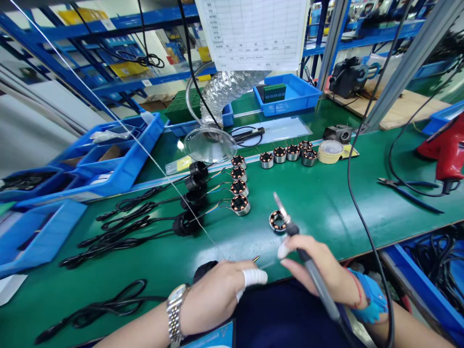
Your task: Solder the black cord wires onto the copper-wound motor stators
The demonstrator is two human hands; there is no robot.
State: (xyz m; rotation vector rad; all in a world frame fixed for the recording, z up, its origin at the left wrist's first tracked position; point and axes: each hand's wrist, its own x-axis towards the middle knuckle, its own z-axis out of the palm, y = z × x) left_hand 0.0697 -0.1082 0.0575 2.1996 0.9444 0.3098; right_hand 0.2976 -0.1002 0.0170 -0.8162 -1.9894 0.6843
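My right hand (315, 263) grips a soldering iron (311, 270), with its metal tip angled up and away over the green bench. Under the iron lies a single motor stator (277, 222) with copper windings. My left hand (221, 292) is closed, a white finger cot on one finger. A short wire end (256, 258) sticks out past its fingers, which mostly hide the rest. Behind that hand a round black cap (205, 270) shows in part; whether the hand touches it, I cannot tell. A black cable (108, 304) lies to the left.
Stators (239, 205) wired to black caps (184, 222) and cables stand in a column. More stators (280, 154) sit near a round tin (330, 151). A fume duct hood (210, 145), blue bins (112, 159), pliers (409, 191) and a red heat gun (447, 150) surround the work area.
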